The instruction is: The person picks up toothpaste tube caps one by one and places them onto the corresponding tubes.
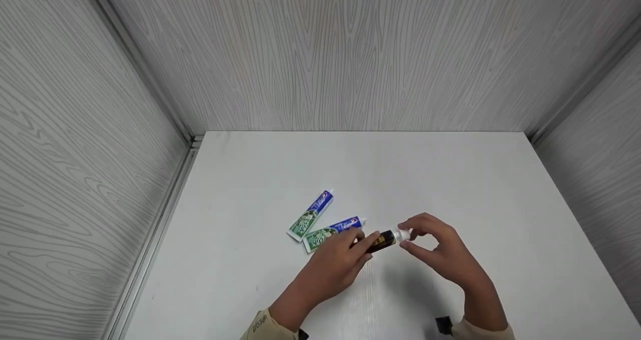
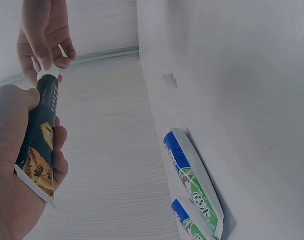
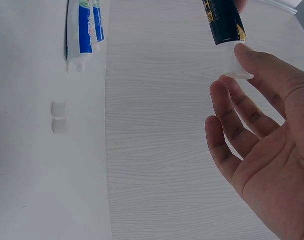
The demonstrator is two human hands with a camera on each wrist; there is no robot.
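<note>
My left hand (image 1: 340, 260) grips a dark toothpaste tube (image 2: 40, 125) with a honeycomb picture near its flat end. The tube is held above the white table, its capped end toward my right hand (image 1: 440, 250). With thumb and fingertips, the right hand pinches the white cap (image 3: 234, 62) at that end; the other fingers are loosely bent in the right wrist view. Two blue-and-green toothpaste tubes, one farther back (image 1: 310, 215) and one nearer (image 1: 333, 232), lie beside the left hand. Narrow bare nozzles show on their blue ends.
Two small white caps, one (image 3: 59, 109) right beside the other (image 3: 59, 125), lie on the white table (image 1: 240, 180). Wood-grain panels, including a back wall (image 1: 350, 54) and a left wall (image 1: 75, 154), enclose the table.
</note>
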